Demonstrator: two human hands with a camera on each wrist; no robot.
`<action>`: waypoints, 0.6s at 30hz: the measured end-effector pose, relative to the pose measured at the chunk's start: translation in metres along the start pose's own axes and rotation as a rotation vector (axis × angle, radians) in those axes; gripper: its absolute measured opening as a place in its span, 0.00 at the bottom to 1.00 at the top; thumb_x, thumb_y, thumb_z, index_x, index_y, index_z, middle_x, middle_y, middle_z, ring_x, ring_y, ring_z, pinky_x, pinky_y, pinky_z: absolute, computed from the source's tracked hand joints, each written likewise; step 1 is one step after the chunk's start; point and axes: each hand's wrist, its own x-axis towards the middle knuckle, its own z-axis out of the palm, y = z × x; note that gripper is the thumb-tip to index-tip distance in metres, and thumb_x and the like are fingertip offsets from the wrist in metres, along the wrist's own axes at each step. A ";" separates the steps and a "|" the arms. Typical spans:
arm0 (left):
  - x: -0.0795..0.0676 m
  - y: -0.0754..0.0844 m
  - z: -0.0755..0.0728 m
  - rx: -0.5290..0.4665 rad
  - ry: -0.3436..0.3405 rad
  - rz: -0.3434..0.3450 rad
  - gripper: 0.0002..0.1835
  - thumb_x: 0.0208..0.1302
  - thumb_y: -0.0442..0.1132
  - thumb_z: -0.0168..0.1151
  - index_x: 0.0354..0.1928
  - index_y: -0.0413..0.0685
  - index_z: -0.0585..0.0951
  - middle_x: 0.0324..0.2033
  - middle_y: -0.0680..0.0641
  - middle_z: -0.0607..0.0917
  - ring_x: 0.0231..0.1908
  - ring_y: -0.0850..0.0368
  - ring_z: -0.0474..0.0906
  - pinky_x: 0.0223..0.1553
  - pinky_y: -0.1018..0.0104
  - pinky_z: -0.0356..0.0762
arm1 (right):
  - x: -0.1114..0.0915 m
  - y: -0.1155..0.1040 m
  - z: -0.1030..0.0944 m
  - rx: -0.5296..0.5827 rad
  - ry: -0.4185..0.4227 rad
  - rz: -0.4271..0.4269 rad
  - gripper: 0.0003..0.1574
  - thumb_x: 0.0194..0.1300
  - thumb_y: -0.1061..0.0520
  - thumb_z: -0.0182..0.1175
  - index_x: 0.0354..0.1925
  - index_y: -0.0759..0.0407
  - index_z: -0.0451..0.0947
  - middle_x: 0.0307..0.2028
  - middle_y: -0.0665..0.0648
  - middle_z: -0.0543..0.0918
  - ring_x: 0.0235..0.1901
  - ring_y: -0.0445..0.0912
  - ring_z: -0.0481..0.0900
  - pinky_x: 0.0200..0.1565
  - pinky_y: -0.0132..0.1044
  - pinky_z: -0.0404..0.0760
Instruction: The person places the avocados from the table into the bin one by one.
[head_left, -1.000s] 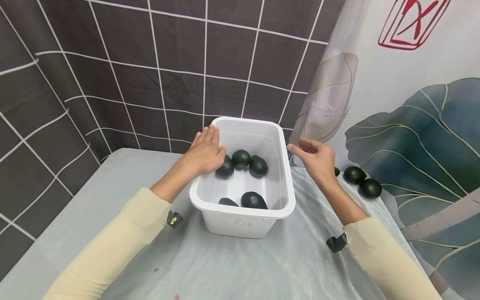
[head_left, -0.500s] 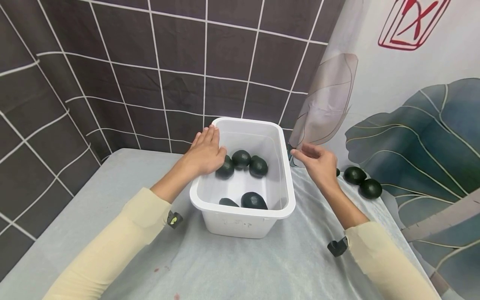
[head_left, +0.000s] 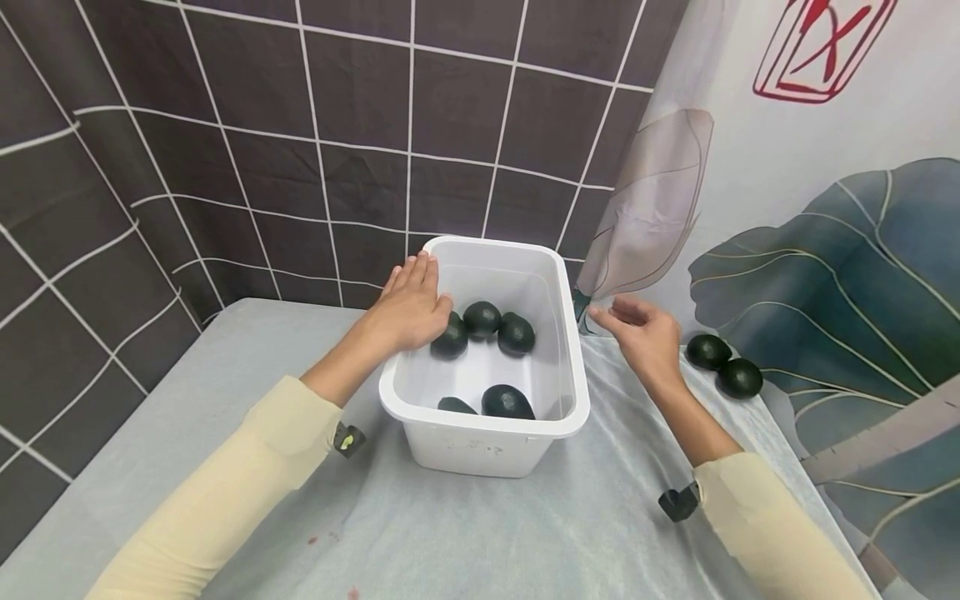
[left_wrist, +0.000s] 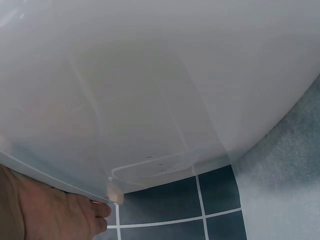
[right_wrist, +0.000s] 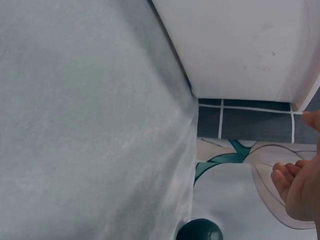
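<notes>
A white plastic tub stands mid-table with several dark green avocados on its floor, some at the back and some by the front wall. My left hand rests on the tub's left rim, fingers straight and together. In the left wrist view, that hand lies along the rim beside the tub's outer wall. To the right of the tub, my right hand hovers with loosely bent fingers and nothing in them. The right wrist view shows the thumb apart from the fingers of this hand.
Two more avocados lie on the table's right edge, past my right wrist. A pale grey-blue cloth covers the table. Behind and to the left hangs a dark tile-pattern curtain; a leaf-printed curtain closes off the right.
My right hand has drifted slightly right and toward me, away from the tub, and now hides an avocado that showed beside it. The left hand has stayed on the rim.
</notes>
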 end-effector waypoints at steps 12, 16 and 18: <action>0.000 -0.002 0.002 -0.005 0.007 0.010 0.44 0.86 0.52 0.32 0.90 0.30 0.40 0.92 0.32 0.36 0.93 0.35 0.30 0.93 0.44 0.27 | -0.003 0.014 -0.007 -0.021 0.053 0.018 0.45 0.66 0.34 0.81 0.69 0.59 0.88 0.62 0.62 0.93 0.50 0.33 0.90 0.41 0.16 0.83; 0.001 -0.002 0.002 -0.005 0.011 0.011 0.44 0.86 0.52 0.32 0.90 0.30 0.40 0.92 0.32 0.36 0.93 0.35 0.31 0.93 0.44 0.27 | -0.003 0.016 -0.010 -0.038 0.070 0.021 0.45 0.65 0.33 0.81 0.69 0.58 0.88 0.61 0.61 0.94 0.43 0.22 0.83 0.41 0.16 0.83; 0.001 -0.002 0.002 -0.005 0.011 0.010 0.44 0.87 0.52 0.32 0.90 0.31 0.40 0.92 0.32 0.36 0.93 0.35 0.31 0.93 0.44 0.28 | -0.003 0.017 -0.012 -0.045 0.083 0.018 0.45 0.65 0.33 0.82 0.69 0.58 0.88 0.61 0.61 0.94 0.42 0.21 0.82 0.43 0.15 0.81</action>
